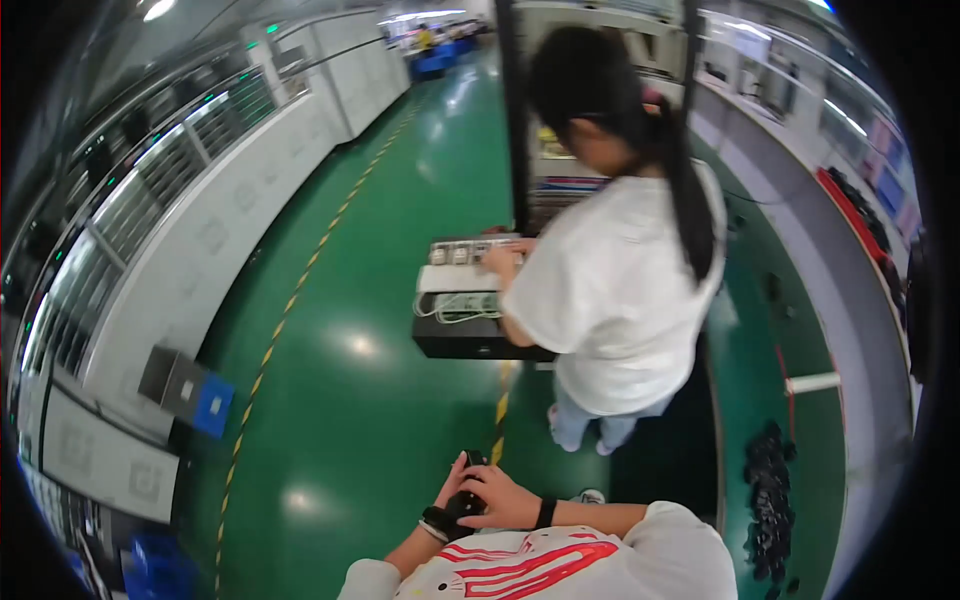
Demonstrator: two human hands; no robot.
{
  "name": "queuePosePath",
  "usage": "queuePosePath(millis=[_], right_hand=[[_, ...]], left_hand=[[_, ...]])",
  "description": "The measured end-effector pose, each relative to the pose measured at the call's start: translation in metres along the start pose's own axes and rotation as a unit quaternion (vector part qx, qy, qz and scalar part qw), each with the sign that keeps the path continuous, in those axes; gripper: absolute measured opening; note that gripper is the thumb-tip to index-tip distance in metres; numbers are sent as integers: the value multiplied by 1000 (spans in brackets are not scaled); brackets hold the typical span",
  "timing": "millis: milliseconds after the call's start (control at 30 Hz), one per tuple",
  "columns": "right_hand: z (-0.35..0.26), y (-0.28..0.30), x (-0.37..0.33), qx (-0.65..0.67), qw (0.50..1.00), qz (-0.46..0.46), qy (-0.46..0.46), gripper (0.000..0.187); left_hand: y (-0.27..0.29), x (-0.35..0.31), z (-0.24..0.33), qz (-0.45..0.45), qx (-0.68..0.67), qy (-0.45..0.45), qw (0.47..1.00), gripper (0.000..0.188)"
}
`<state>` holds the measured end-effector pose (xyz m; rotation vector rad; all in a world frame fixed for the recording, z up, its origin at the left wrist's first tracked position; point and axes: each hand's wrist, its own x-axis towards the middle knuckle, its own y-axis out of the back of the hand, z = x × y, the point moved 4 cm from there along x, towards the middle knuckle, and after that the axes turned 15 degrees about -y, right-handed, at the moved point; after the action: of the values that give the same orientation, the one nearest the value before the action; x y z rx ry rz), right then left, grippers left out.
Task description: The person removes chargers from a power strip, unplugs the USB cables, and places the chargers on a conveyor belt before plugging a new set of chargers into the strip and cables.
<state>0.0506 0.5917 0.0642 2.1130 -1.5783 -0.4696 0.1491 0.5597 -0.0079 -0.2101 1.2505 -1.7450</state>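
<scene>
At the lower middle, close to my body, my left hand (450, 488) is closed round a small dark object (467, 503), whose exact kind I cannot make out. Over it lies my right hand (503, 499), its fingers bent across the top and against the object. Part of the object sticks up beyond the fingers. A black band (545, 513) circles my right wrist, and a black strapped device (438, 520) sits at my left wrist. Both hands are held in front of my white shirt, which has a red print.
A person (625, 270) in a white top stands ahead, reaching into a black pulled-out drawer (470, 345) with chargers and cables. White machine cabinets (250, 190) line the left. A long bench (800, 200) runs along the right. Dark items (770, 500) are heaped at lower right.
</scene>
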Motion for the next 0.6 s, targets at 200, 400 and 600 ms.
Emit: queuePosePath(millis=[200,400,600], right_hand=[[0,-66,65,-17,986,-168,17,55],[14,-73,141,-9,978,-206,39,54],[36,-65,248,48,979,-192,50,54]], left_hand=[[100,-8,26,33,-121,-37,991,51],[115,33,84,8,-165,-68,984,49],[97,106,174,56,-65,-102,991,50]])
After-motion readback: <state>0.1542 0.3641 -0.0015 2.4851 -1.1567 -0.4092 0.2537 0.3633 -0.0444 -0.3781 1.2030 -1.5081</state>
